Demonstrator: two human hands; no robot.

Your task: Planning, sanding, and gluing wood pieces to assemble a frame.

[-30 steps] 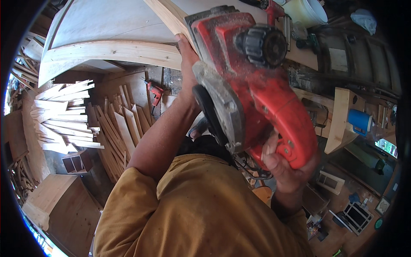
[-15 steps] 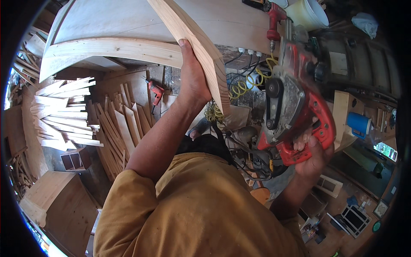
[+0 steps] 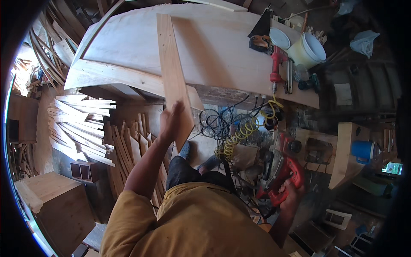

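Note:
My left hand is closed round a long pale wooden board, which slants up over a large curved plywood panel. A second pale strip runs along the panel's near edge, behind the board. My right hand grips the rear handle of a red electric planer, held low at my right with its belt side showing. A yellow coiled hose and several black cables hang between my hands and the panel.
A red air tool, a handsaw and a white bucket rest at the panel's right end. Piles of wood strips lie at the left, with a wooden box below them. A blue jug stands at the right.
The planer has moved from high in front of me down to my right, away from the board. The board is lower in view, with more of it and the panel showing.

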